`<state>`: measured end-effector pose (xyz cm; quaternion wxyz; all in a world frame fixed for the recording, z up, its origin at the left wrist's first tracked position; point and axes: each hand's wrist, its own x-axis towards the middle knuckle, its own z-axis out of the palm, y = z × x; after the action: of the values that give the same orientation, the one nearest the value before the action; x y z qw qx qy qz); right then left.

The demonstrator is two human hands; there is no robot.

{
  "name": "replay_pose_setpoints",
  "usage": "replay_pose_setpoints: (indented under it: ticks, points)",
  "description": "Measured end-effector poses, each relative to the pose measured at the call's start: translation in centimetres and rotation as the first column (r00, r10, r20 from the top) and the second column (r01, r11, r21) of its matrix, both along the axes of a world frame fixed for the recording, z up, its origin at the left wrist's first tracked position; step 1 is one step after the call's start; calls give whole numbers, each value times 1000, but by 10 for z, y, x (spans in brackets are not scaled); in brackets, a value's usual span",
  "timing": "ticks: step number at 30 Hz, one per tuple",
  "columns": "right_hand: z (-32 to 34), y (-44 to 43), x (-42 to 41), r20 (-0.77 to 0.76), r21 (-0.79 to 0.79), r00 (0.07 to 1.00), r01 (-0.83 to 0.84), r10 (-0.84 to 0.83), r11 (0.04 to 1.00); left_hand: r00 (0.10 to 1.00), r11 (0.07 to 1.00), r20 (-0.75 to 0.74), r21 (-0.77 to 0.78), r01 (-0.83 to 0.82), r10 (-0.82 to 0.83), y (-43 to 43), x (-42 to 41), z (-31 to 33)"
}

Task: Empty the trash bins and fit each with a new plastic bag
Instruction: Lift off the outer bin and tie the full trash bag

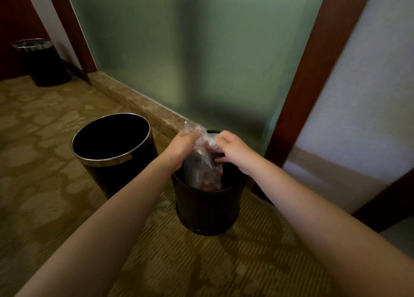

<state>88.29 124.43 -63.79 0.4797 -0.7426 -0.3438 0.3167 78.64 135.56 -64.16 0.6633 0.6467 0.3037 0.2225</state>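
Over the small black bin [206, 207], L hand [184, 145] & R hand [234, 150] both grip the bunched top of the clear bag [201, 169]; it hangs approx. vertical inside, prob. w/ trash, so the pull is straight up.

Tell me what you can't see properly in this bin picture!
Head view:
- Contents of the clear plastic bag, gripped by the left hand and right hand: crumpled film and the small black bin hide them; only something reddish shows.
- Bottom of the near silver-rimmed bin: too dark.
- Far bin: too dim to tell its contents.
- Behind the frosted glass: blurred.
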Motion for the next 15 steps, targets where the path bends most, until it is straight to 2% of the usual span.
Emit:
replay_pose_setpoints:
  ticks: [2,3,6,10,13,15]
  points:
    - [-6,-2,0,386,-106,920,-20,60,994,997,997,52,-65,-47,50,-1,-1,4]
    - [-10,-2,0,500,-121,864,-7,68,993,995,993,72,-103,-62,70,-2,-1,7]
    - [-20,-3,-4,608,-100,793,34,34,994,994,981,101,-195,-20,40,-2,-2,9]
    - [-21,-3,-3,608,-144,792,37,58,989,978,969,40,-126,210,-207,0,-5,7]
    - [-17,-5,6,442,-167,891,-31,103,985,987,982,-97,124,141,-129,-3,-4,5]
    - [-15,-6,12,273,-57,961,58,-41,997,984,969,-147,210,133,-103,-4,-4,7]
